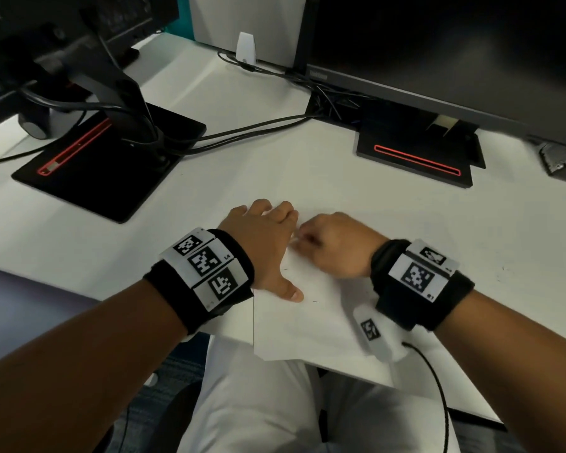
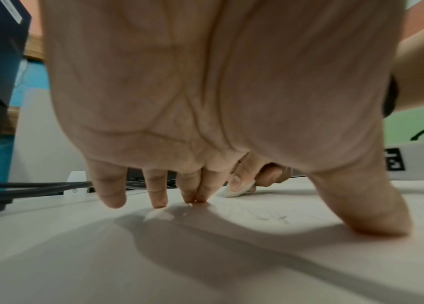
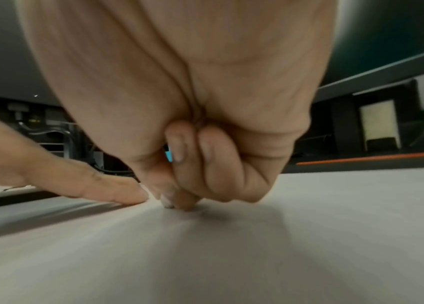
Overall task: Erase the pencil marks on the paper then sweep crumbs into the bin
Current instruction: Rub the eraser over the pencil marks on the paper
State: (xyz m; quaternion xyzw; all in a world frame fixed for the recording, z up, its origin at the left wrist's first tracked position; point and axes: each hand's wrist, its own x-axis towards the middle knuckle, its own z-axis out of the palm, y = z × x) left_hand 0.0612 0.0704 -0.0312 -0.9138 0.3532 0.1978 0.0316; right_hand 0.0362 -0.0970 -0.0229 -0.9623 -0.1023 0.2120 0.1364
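Observation:
A white sheet of paper [image 1: 307, 325] lies at the desk's front edge, its near corner hanging over my lap. Faint pencil marks [image 2: 275, 218] show on it between my left thumb and fingers. My left hand [image 1: 262, 240] presses the sheet flat, fingers [image 2: 157, 193] straight and spread, thumb [image 2: 369, 216] down on the paper. Just right of it, my right hand [image 1: 334, 246] is curled and pinches a small white eraser [image 2: 237, 190] whose tip [image 3: 166, 201] touches the paper. No bin is in view.
Two black monitor stands with red slots [image 1: 108, 165] [image 1: 415, 155] stand behind the paper, with black cables [image 1: 242, 129] running between them. A dark monitor [image 1: 455, 53] fills the back right. Small specks [image 1: 504, 273] lie on the white desk [image 1: 275, 171] to the right.

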